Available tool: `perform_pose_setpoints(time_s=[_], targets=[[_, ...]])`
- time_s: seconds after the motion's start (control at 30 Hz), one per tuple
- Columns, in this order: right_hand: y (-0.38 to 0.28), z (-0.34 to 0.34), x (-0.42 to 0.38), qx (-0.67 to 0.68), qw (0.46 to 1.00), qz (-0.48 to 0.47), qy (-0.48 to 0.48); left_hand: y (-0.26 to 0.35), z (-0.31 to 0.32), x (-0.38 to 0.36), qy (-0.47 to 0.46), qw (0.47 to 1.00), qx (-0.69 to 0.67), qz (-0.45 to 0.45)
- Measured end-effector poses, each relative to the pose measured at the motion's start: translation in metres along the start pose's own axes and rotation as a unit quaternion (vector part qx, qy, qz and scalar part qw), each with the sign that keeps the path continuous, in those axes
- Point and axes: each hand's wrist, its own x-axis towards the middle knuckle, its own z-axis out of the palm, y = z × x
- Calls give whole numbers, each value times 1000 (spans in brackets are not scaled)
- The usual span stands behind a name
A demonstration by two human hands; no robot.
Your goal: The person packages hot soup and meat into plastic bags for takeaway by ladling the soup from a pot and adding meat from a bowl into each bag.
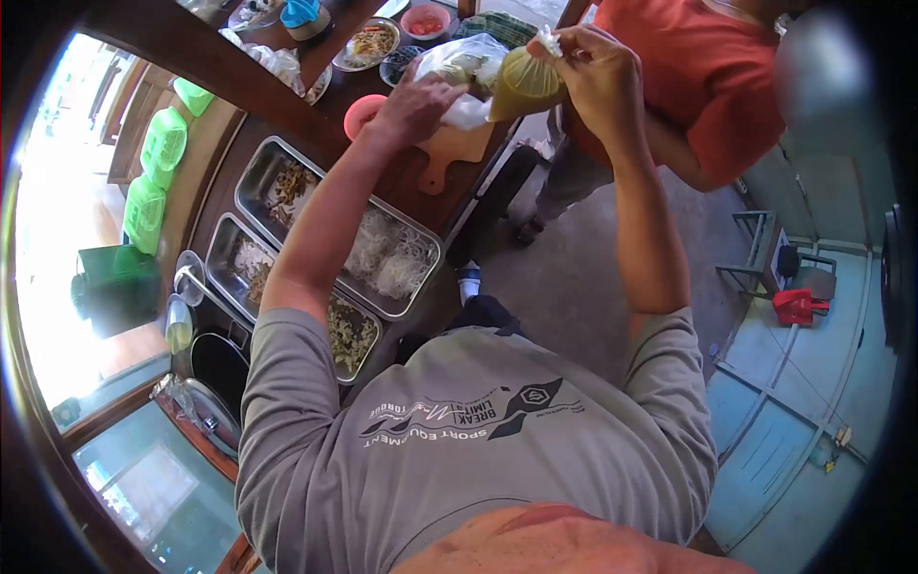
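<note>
My right hand (601, 78) pinches the gathered, knotted top of a small clear bag of yellowish-green liquid (526, 84), which hangs full and tilted. To its left, my left hand (419, 107) has its fingers closed on a white, partly see-through plastic bag (469, 61) with packed contents inside. The two bags meet or overlap between my hands, over a wooden cutting board (457, 145). My left fingertips are partly hidden by the plastic.
Metal trays hold white noodles (387, 256) and other foods. A pink bowl (363, 115) and plates stand on the dark table beyond. A person in a red shirt (684, 72) stands close at the right. Green baskets (164, 145) are at the left.
</note>
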Motion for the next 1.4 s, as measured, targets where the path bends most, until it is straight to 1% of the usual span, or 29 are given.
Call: perform_pose_setpoints(time_s=[0.03, 0.07, 0.13, 0.17, 0.2, 0.23, 0.27, 0.33, 0.37, 0.47, 0.5, 0.57, 0.63, 0.73, 0.77, 0.9, 1.0, 1.03, 1.13, 1.17, 1.23, 1.3, 1.37, 1.4], targets=[[9, 5, 7, 1, 1000, -8, 8, -5, 20, -1, 34, 999, -3, 34], [17, 11, 14, 2, 1000, -16, 14, -2, 22, -2, 28, 999, -7, 39], [32, 26, 20, 18, 999, 38, 4, 11, 25, -12, 17, 999, -14, 46], [40, 36, 23, 10, 1000, 7, 13, 15, 27, -15, 42, 998, -31, 46], [48, 45, 25, 1, 999, -24, 23, 16, 27, -17, 30, 998, -36, 44], [55, 54, 26, 6, 1000, -17, 12, 16, 26, -19, 17, 998, -40, 42], [59, 62, 26, 17, 1000, 4, 0, 15, 23, -21, 5, 998, -45, 40], [63, 78, 24, 36, 998, 49, -22, 14, 21, -23, 18, 998, -57, 38], [67, 86, 24, 51, 997, 45, -20, 14, 21, -25, 25, 997, -63, 37], [75, 112, 17, 85, 986, 142, -34, 10, 28, -29, 54, 996, -67, 38], [82, 122, 15, 109, 982, 147, -36, 10, 30, -31, 72, 994, -74, 35], [92, 138, 5, 156, 966, 203, -44, 9, 33, -35, 109, 990, -86, 30], [99, 153, -7, 202, 949, 240, -38, 8, 31, -38, 97, 991, -88, 18], [109, 161, -25, 206, 939, 267, -62, 6, 27, -42, 84, 993, -79, 5], [108, 158, -29, 201, 942, 260, -72, 6, 26, -43, 80, 994, -74, 2], [112, 148, -36, 53, 956, 253, -139, -2, 22, -44, 61, 998, -28, 9], [111, 148, -36, -81, 968, 164, -172, -4, 13, -42, 32, 999, -7, 16], [108, 151, -36, -134, 964, 151, -171, -3, 12, -42, 19, 1000, -6, 16], [110, 157, -26, -219, 957, 116, -148, 5, -3, -41, 2, 1000, -8, 17], [112, 156, -26, -224, 964, 83, -120, 7, -7, -42, -1, 1000, -11, 17], [142, 153, -13, -151, 977, -47, -141, 5, -6, -45, 14, 1000, -6, 20], [129, 153, -11, -160, 972, -70, -155, 2, 0, -48, 26, 999, -8, 26], [104, 164, -25, -257, 953, 18, -160, 1, 6, -45, 38, 998, -18, 40], [105, 170, -24, -262, 946, 26, -191, 1, 6, -43, 40, 998, -26, 30]])
